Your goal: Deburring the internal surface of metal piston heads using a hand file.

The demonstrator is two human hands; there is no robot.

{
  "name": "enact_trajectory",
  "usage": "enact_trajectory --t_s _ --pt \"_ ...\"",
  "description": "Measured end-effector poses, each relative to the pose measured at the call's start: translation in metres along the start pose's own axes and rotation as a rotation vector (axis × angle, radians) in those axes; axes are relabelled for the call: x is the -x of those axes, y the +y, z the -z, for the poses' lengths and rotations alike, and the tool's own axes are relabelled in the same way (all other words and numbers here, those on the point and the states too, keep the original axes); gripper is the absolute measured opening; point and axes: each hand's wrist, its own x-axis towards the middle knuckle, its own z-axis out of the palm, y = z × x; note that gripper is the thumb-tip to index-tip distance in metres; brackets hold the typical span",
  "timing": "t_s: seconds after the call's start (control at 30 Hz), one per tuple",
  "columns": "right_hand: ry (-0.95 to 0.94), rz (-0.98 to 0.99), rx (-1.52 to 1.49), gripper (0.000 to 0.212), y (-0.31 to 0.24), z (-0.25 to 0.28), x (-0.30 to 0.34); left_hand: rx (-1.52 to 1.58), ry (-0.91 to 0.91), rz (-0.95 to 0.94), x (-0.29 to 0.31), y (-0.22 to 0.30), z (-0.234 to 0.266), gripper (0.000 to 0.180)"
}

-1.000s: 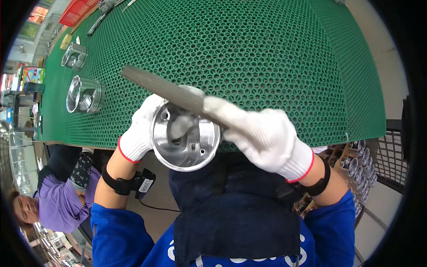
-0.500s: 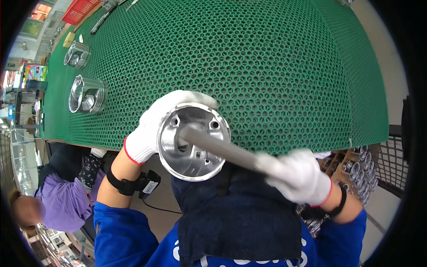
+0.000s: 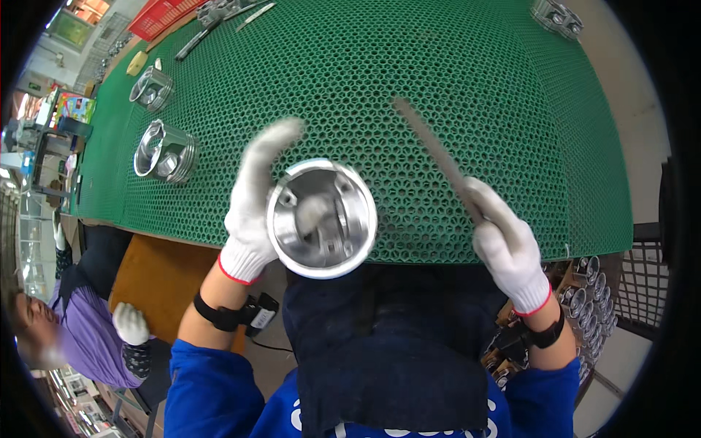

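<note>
A silvery metal piston (image 3: 359, 241) is held hollow side up at the table's near edge by my white-gloved left hand (image 3: 252, 212). One part of that hand points away from the piston, blurred by motion, while a whitish blur inside the hollow looks like a gloved finger. My right hand (image 3: 510, 248), also in a white glove, grips a long, flat grey file (image 3: 434, 150) by its near end. The file slants up and left over the green mat, apart from the piston.
Perforated green matting (image 3: 438, 66) covers the table. Two pistons stand at left, one nearer (image 3: 166, 152) and one farther (image 3: 151, 89). A red basket (image 3: 157, 18) and tools lie at the far left. Metal parts (image 3: 590, 303) fill a rack below right. A person (image 3: 91, 328) is at left.
The file has come out of the piston and swung right with my right hand, its tip now pointing away from me. My left hand's grip on the piston has shifted.
</note>
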Motion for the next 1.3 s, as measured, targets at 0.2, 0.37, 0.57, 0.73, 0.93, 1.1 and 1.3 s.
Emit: enact_trajectory --t_s 0.2,0.37,0.57,0.73,0.93,1.1,1.3 --pt "0.162 -0.030 -0.123 0.051 0.011 -0.007 0.008 0.476 0.139 0.144 0.037 0.035 -0.026 0.111" --pt "0.027 0.068 0.045 0.050 0.000 0.002 0.019 0.247 -0.072 0.408 0.025 0.041 -0.013 0.094" --pt "-0.093 0.124 0.259 0.051 -0.012 0.018 0.053 0.270 0.050 0.405 0.023 0.025 -0.008 0.065" --pt "-0.197 0.190 0.425 0.057 -0.017 0.014 0.044 0.228 -0.252 0.464 -0.009 0.016 -0.025 0.052" --pt "-0.203 0.347 0.445 0.053 -0.024 -0.038 -0.018 0.488 -0.411 0.424 -0.018 -0.019 -0.021 0.045" --pt "-0.154 0.256 0.480 0.053 -0.005 -0.016 0.032 0.422 -0.476 0.372 -0.033 0.003 -0.022 0.041" --pt "-0.061 0.337 0.385 0.055 -0.017 -0.045 -0.037 0.477 -0.456 0.408 -0.032 0.000 -0.016 0.050"
